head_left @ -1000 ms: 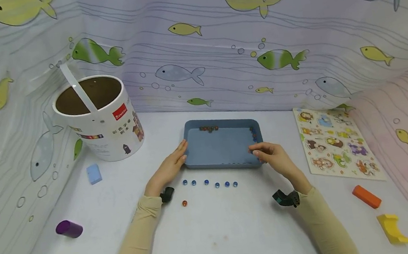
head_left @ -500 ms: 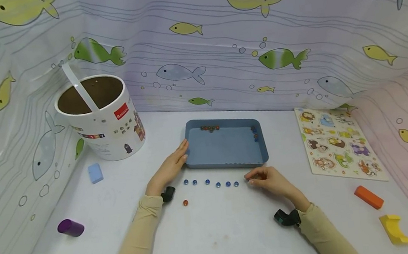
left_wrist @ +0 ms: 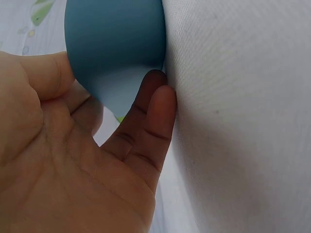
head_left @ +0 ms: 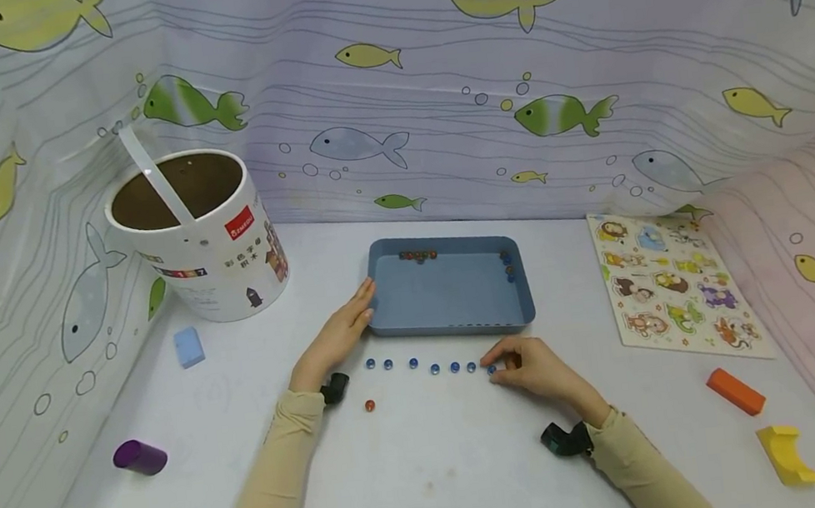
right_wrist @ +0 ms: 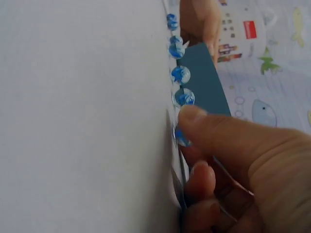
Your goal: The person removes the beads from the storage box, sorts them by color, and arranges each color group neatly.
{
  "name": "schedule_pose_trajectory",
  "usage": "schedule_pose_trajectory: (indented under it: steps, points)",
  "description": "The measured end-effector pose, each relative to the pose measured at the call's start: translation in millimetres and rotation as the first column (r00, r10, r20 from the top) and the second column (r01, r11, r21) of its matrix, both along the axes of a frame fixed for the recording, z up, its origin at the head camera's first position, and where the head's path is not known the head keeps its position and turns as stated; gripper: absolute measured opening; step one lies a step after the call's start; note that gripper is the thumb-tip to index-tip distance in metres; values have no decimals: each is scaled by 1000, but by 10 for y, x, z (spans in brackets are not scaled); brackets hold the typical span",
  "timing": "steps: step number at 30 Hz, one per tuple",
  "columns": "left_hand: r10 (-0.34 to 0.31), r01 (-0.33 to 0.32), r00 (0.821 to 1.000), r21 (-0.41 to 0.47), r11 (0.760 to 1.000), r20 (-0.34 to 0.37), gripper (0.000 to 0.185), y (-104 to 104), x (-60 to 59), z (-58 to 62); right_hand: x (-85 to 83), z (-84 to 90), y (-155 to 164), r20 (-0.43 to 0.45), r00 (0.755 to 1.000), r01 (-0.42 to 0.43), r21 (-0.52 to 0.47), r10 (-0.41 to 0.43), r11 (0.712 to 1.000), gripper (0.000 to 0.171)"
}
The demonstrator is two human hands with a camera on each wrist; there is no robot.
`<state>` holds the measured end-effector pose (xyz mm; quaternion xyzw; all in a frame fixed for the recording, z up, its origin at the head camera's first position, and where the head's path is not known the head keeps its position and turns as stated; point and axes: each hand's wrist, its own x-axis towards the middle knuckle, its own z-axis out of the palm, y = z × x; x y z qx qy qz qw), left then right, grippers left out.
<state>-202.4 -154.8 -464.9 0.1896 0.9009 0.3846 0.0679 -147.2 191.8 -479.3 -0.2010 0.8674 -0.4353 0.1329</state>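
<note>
Right hand point(head_left: 537, 367) pinches blue marble point(head_left: 492, 369) on table, at 3 o'clock end of marble row point(head_left: 420, 367). Left hand point(head_left: 337, 335), fingers straight, rests against blue tray point(head_left: 453, 326) at 9 o'clock side.

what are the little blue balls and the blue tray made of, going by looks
Blue balls: probably glass marbles; the right wrist view shows glossy, see-through spheres with white swirls inside. The right hand pinches the end one. Tray: likely matte moulded plastic, with an even colour and rounded corners; the left hand rests against it.
</note>
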Motion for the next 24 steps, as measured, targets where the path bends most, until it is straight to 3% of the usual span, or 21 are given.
schedule_pose_trajectory:
  steps: [5, 11, 17, 24]
  points:
    - [-2, 2, 1000, -5, 1000, -2, 52, 4, 12, 0, -74, 169, 90, 36, 999, -13, -34, 14, 999, 18]
    - [0, 0, 1000, -3, 1000, -5, 52, -26, -3, -5, -384, 445, 84, 50, 999, 15, -119, -9, 993, 29]
    - [6, -6, 1000, -8, 1000, 0, 52, -41, 1, -15, -707, 360, -268, 129, 990, -42, -145, 61, 988, 37]
    - [4, -3, 1000, -9, 1000, 14, 52, -28, 4, 3, -841, 282, -475, 176, 966, -179, -68, 188, 981, 38]
